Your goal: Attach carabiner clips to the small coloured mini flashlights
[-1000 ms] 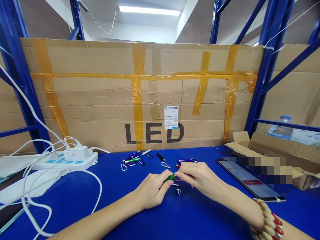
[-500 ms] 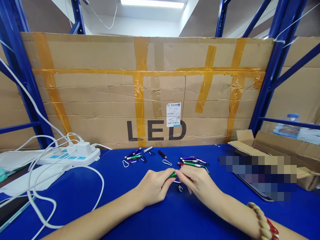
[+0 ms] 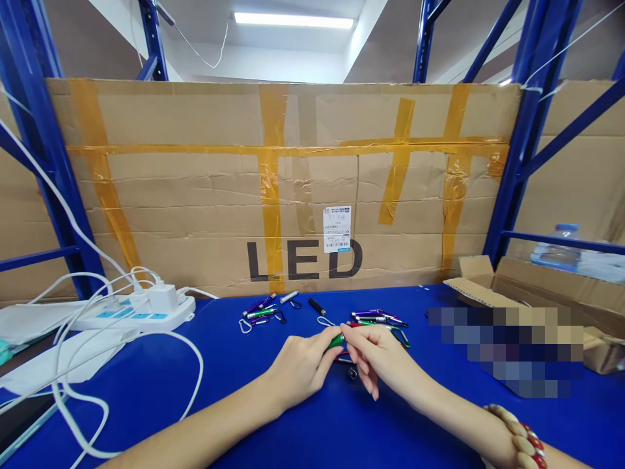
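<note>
In front of me, a small green metal tube point(image 3: 335, 342), which looks like a keychain flashlight, is mostly hidden in my fingers. My left hand point(image 3: 299, 366) is closed around its body. At the tube's right end, my right hand point(image 3: 385, 355) pinches with thumb and forefinger while its other fingers hang loosely below. Beneath the hands lies a small dark metal piece point(image 3: 352, 373) on the blue table point(image 3: 312, 433). Just beyond are a black tube point(image 3: 317, 306) with a silver carabiner and, on the right, a cluster of coloured tubes point(image 3: 374, 315) with clips.
Another group of coloured tubes point(image 3: 261, 312) lies at back left. A white power strip point(image 3: 141, 316) with looping cables occupies the left side. An open cardboard box point(image 3: 517, 286) stands right, beside a blurred-out patch. A large cardboard sheet point(image 3: 219, 202) closes off the back.
The lower fingers of my right hand have loosened and spread downward, while its thumb and forefinger stay at the tube's end. My left hand keeps its grip. The view has tilted slightly upward.
</note>
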Tool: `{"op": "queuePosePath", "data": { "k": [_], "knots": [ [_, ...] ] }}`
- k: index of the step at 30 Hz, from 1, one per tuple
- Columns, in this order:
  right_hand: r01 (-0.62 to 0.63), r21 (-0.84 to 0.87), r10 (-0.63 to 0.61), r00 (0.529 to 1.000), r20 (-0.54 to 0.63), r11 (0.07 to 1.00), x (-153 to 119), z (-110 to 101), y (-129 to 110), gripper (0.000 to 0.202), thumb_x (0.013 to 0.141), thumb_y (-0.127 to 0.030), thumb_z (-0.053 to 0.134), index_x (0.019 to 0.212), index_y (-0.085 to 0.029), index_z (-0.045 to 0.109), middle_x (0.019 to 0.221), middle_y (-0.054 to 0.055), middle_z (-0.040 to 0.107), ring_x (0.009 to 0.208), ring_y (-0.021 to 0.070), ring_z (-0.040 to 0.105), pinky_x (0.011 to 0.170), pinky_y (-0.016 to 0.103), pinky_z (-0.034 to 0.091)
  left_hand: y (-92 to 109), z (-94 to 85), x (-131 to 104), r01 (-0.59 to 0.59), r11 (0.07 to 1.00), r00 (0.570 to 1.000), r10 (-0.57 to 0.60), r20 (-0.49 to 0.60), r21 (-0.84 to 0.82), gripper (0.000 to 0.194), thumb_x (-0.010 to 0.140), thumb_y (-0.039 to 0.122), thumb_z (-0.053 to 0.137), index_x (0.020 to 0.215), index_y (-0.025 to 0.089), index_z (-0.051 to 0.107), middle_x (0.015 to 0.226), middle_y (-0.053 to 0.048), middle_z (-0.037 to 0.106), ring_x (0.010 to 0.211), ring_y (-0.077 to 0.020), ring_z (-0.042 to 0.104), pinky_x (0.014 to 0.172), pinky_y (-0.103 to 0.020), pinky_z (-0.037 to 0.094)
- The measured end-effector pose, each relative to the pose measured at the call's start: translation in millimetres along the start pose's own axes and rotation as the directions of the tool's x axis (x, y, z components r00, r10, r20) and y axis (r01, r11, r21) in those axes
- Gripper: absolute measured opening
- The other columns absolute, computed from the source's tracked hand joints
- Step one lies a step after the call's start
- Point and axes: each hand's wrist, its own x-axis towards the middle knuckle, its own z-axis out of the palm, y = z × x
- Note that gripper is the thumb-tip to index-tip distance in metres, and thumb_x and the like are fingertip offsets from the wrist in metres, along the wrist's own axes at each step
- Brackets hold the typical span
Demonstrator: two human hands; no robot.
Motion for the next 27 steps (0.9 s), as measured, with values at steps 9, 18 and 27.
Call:
{"op": "queuePosePath", "data": {
  "k": [9,18,27],
  "knots": [
    [0.473,-0.792,-0.546,0.809,0.218,0.386,-5,-32,-5,0.039,0.088,-0.045,0.034,0.065,-0.017,0.049,0.06,0.0,0.054,0.053,0.0105,0.051,0.05,0.022,0.036,-3,2.1,-1,0.155,0.987,0.987,-0.153,0.05,-0.049,0.023,0.091,0.026,0.032,0.109,0.021,0.046,0.086,-0.001,0.067,0.071,-0.0179,0.064,0.061,-0.026,0.046],
    [0.491,-0.828,-0.526,0.645,0.555,-0.271,-5,-47,-10,0.038,0.094,-0.034,0.024,0.075,-0.018,0.053,0.073,0.002,0.058,0.057,0.0119,0.055,0.048,0.024,0.027,-3,-0.3,2,0.052,0.995,0.993,-0.042,0.107,-0.089,0.024,0.092,0.022,0.03,0.101,0.02,0.051,0.086,-0.002,0.064,0.076,-0.0157,0.06,0.066,-0.023,0.044],
    [0.529,-0.829,-0.497,0.679,0.541,-0.181,-2,-51,-11,0.033,0.089,-0.043,0.039,0.073,-0.019,0.054,0.07,-0.001,0.058,0.057,0.0107,0.054,0.047,0.023,0.026,-1,0.0,2,0.01,1.0,0.987,-0.008,0.158,-0.01,0.025,0.091,0.022,0.029,0.1,0.019,0.053,0.08,-0.003,0.062,0.072,-0.0163,0.058,0.064,-0.024,0.044]
  ]
}}
